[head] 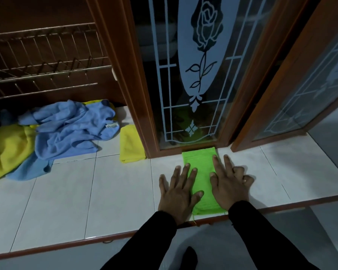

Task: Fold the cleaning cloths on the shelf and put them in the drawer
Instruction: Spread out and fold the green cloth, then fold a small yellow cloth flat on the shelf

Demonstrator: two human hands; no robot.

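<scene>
On the white tiled shelf (105,191), left hand (179,193) and right hand (227,187) lie flat, gripping nothing, on a narrow folded green cloth (202,166); even outward smoothing should set creases.

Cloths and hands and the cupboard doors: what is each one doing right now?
Green cloth: folded into a narrow strip, flat on the tiled shelf.
Left hand: flat, pressing the green cloth's left edge.
Right hand: flat on the cloth's right side, outer fingers curled.
Small yellow cloth: folded.
Blue cloths: crumpled, unfolded.
Big yellow cloth: crumpled.
Glass door: closed.
</scene>
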